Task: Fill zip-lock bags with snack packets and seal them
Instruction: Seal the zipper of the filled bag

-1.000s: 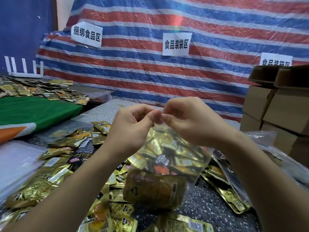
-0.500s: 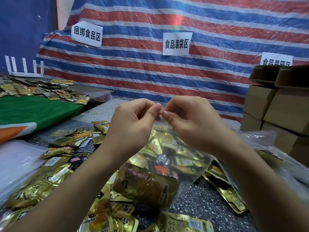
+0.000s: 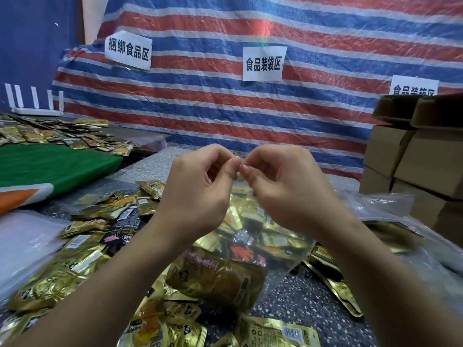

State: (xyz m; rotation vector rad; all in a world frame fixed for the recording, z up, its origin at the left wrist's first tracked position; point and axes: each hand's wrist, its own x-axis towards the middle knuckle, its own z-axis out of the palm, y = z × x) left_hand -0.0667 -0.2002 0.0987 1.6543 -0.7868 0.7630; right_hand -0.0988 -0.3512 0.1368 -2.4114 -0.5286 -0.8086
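Both hands are raised over the table, thumbs and forefingers meeting at the middle. The left hand (image 3: 198, 194) and the right hand (image 3: 283, 191) each pinch the top edge of a clear zip-lock bag (image 3: 283, 249), fingertips nearly touching one another at the centre of the bag's mouth. The other fingers are curled in toward the palms.

The bag hangs straight below the pinch, between and under the two wrists. Its long axis runs roughly up and down, mouth at the top by the fingers, bottom down near the speckled table (image 3: 300, 299). Whether the bottom rests on the pile or hangs just above it I cannot tell. The lower part bulges toward the person, filled with gold snack packets (image 3: 218, 274), the largest lying crosswise at the bottom with its printed face outward.

Loose gold packets (image 3: 82, 261) are heaped on the table to the left of the bag and beneath the left forearm, with a few more at the right and near edge. A black packet (image 3: 122, 229) lies among them. More clear plastic (image 3: 400, 226) sits crumpled to the right, just before stacked cardboard boxes (image 3: 411, 156). Behind stands a striped tarpaulin (image 3: 250, 113) with paper signs (image 3: 263, 63) stuck on it.
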